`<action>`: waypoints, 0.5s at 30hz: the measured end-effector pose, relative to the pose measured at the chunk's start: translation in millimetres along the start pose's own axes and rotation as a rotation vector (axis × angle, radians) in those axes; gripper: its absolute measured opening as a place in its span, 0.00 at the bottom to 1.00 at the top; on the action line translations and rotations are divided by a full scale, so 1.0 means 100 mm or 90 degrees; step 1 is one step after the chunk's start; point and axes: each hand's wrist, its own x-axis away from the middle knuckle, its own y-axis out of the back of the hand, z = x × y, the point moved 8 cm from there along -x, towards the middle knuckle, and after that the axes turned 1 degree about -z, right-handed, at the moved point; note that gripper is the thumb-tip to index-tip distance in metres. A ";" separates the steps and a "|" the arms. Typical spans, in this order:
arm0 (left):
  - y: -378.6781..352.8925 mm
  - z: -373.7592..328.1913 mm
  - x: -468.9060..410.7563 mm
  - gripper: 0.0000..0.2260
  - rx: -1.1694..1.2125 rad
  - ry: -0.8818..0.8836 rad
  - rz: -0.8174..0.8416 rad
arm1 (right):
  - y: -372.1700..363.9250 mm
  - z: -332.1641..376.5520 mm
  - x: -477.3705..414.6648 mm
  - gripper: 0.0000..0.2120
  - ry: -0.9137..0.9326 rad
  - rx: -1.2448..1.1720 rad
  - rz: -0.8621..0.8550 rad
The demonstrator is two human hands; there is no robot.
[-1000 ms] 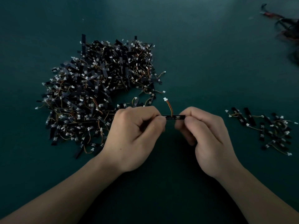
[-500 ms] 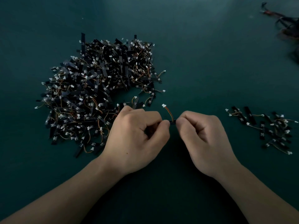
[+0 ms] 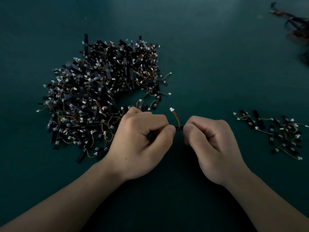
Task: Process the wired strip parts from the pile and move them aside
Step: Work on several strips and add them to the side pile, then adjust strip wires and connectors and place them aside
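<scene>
Black wired strips lie heaped in the pile (image 3: 103, 97) on the left of the teal table (image 3: 217, 64). Beside it the left grip (image 3: 142, 141) and right grip (image 3: 212, 148) each pinch 1 end of a single strip (image 3: 179, 127), close together, probably to flex it. Processed parts (image 3: 275, 131) gather by the right edge, and dark cables (image 3: 297, 25) lie in the far right corner. The light is dim.

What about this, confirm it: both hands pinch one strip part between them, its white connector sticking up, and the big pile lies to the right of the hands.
Not quite. The head view shows the big pile to the left of the hands, not the right. The rest holds: left hand and right hand pinch one strip part between them, white connector sticking up.
</scene>
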 end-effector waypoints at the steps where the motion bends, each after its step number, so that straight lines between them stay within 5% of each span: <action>1: 0.01 0.00 0.00 0.20 -0.003 0.001 -0.002 | 0.00 0.00 0.00 0.18 0.000 -0.004 0.002; 12: 0.02 0.03 0.02 0.16 0.030 0.024 0.000 | -0.06 -0.01 0.00 0.18 0.023 -0.062 0.090; 15: -0.02 -0.01 0.02 0.11 -0.093 0.009 0.009 | 0.08 0.05 0.01 0.19 0.079 -0.119 -0.025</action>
